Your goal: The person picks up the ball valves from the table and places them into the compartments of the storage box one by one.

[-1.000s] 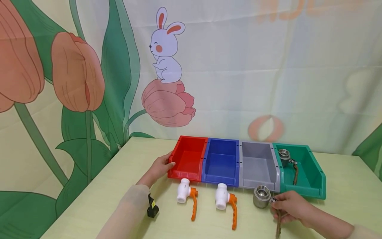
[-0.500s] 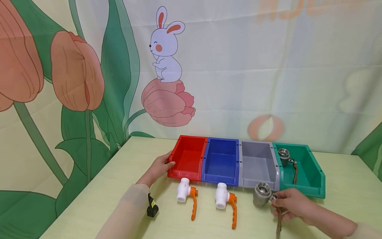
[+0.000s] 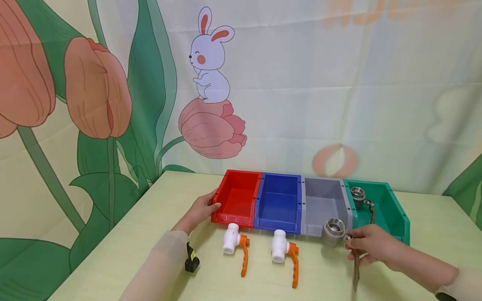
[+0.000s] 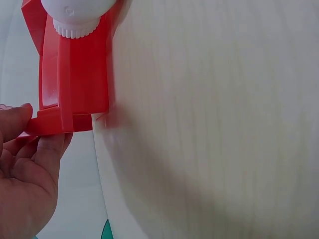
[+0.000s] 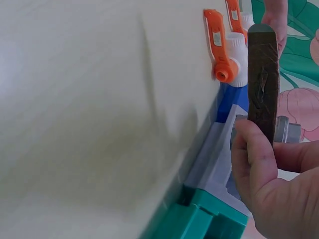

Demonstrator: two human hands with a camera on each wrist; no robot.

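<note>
My right hand (image 3: pixel 370 246) pinches a metal ball valve (image 3: pixel 333 232) near the base of its brown lever handle (image 5: pixel 263 82). The valve is raised off the table, by the front edge of the grey bin (image 3: pixel 324 209). At the left, my left hand (image 3: pixel 201 210) grips the side wall of the red bin (image 3: pixel 238 200), its thumb over the rim and its fingers outside, as the left wrist view shows. A second metal ball valve (image 3: pixel 358 197) lies inside the green bin (image 3: pixel 384 209). Two white ball valves (image 3: pixel 231 239) (image 3: pixel 279 246) with orange handles stand on the table before the bins.
Between the red and grey bins sits a blue bin (image 3: pixel 279 202), all joined in one row. A black device (image 3: pixel 191 259) with a yellow label is at my left wrist. Behind the table (image 3: pixel 150 221) hangs a printed cloth (image 3: pixel 282 104) with a rabbit and tulips.
The metal ball valve in my right hand has risen off the table and moved slightly forward, towards the grey bin. My left hand stays on the red bin.
</note>
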